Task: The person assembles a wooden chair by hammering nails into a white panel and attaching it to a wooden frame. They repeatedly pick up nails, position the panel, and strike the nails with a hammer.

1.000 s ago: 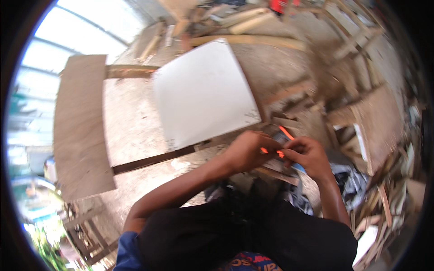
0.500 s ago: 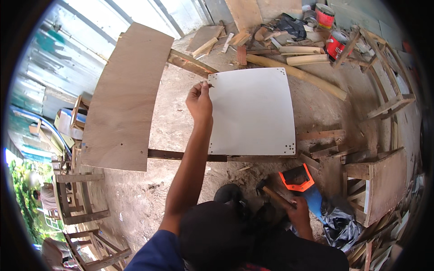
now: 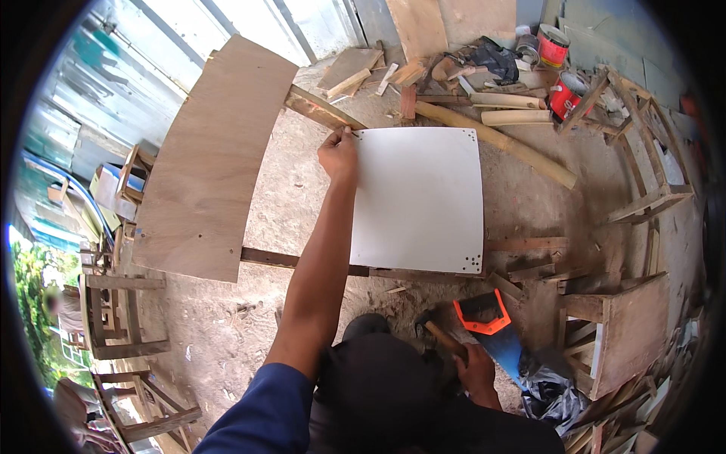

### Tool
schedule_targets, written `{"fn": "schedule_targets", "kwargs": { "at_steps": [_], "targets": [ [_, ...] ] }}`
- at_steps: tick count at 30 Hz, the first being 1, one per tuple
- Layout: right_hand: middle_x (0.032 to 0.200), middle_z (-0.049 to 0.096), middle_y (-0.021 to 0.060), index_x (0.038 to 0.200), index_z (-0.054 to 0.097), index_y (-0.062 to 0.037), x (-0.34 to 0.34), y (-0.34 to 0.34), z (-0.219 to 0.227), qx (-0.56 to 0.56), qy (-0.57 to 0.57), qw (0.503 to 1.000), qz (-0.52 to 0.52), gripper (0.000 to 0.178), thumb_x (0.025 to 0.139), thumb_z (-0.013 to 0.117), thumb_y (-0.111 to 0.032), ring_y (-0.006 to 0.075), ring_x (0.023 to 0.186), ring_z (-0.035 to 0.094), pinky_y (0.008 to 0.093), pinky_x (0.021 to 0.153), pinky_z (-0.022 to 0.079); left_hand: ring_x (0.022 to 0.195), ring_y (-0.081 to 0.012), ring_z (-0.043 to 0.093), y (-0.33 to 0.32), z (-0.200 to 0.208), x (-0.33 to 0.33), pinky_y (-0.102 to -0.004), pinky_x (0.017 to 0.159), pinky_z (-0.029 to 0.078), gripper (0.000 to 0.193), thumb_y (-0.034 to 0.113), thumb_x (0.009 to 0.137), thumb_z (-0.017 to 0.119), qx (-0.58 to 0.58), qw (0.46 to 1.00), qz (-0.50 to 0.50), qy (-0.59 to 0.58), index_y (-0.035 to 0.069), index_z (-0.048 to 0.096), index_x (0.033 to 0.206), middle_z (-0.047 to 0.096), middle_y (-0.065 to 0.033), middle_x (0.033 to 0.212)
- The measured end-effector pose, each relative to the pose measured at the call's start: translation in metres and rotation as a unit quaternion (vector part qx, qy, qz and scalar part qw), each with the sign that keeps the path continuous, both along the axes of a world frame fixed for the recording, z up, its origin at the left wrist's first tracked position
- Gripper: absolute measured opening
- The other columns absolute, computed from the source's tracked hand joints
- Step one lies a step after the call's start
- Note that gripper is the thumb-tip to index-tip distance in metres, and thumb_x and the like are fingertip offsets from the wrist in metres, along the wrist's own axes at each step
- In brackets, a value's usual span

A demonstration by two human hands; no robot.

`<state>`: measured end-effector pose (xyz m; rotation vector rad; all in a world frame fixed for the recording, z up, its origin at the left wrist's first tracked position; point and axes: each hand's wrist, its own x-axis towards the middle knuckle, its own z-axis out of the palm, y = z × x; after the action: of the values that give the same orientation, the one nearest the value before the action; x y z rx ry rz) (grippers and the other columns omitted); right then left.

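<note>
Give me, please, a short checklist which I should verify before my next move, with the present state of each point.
1. Hammer gripped by its handle in the right hand: ok.
2. Left hand clear of the white board: not ok, its fingers are at the upper-left corner.
3. Small item between the left fingertips: cannot tell, too small to make out.
4. Hammer head apart from the white board: ok.
5. Saw out of both hands: ok, it is right of the hammer.
</note>
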<state>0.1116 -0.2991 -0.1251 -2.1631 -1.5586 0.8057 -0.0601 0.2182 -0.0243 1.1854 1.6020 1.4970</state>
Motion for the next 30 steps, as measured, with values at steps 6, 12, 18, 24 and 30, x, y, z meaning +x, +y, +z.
{"fn": "schedule_targets", "kwargs": {
  "at_steps": [6,12,18,24,30],
  "targets": [
    [0.104,0.066,0.0181,0.111,0.065,-0.0013,0.009,-0.013,0.018,0.067,0.083,0.993,-0.051,0.035,0.083,0.077,-0.017,0.0395,0.096,0.065,0.0443,0.082,0.053,0.085,-0.0147,0.067,-0.012,0.020,0.012,-0.0305,0.080,0.051,0.031,0.023,0.092,0.073,-0.042,0.999,-0.031,0.007,-0.003,0.074,0.111,0.075,-0.0118,0.096],
    [0.096,0.067,0.0191,0.109,0.064,0.0013,0.013,-0.029,0.034,0.100,0.237,0.960,-0.109,0.027,0.087,0.073,-0.011,0.0322,0.087,0.068,0.0392,0.078,0.053,0.081,-0.0164,0.068,-0.006,0.009,0.009,-0.0317,0.078,0.052,0.030,0.022,0.093,0.071,0.016,0.999,-0.002,0.043,-0.002,0.074,0.111,0.076,-0.0146,0.093],
    [0.083,0.063,0.0057,0.106,0.061,0.0022,0.017,-0.017,0.042,0.139,0.219,0.955,-0.143,0.030,0.089,0.070,-0.020,0.0098,0.077,0.057,0.0278,0.068,0.046,0.076,-0.0171,0.069,-0.010,0.011,0.016,-0.0310,0.074,0.052,0.029,0.022,0.093,0.070,0.019,0.998,0.002,0.059,-0.001,0.074,0.112,0.076,-0.0169,0.091],
    [0.071,0.056,0.0026,0.100,0.061,-0.0004,0.023,0.026,0.074,0.212,0.250,0.933,-0.150,0.023,0.087,0.068,-0.018,0.0081,0.063,0.051,0.0275,0.055,0.042,0.078,-0.0176,0.072,-0.011,0.009,0.016,-0.0303,0.075,0.053,0.027,0.019,0.094,0.069,0.053,0.996,0.009,0.075,0.000,0.073,0.113,0.076,-0.0168,0.095],
    [0.067,0.052,0.0000,0.093,0.056,0.0002,0.042,0.070,0.107,0.238,0.282,0.922,-0.115,0.021,0.091,0.066,-0.017,0.0061,0.060,0.047,0.0265,0.052,0.038,0.093,-0.0234,0.073,-0.013,0.013,0.017,-0.0324,0.086,0.052,0.031,0.022,0.094,0.068,0.015,0.995,0.008,0.099,0.001,0.072,0.117,0.075,-0.0182,0.103]
  ]
}}
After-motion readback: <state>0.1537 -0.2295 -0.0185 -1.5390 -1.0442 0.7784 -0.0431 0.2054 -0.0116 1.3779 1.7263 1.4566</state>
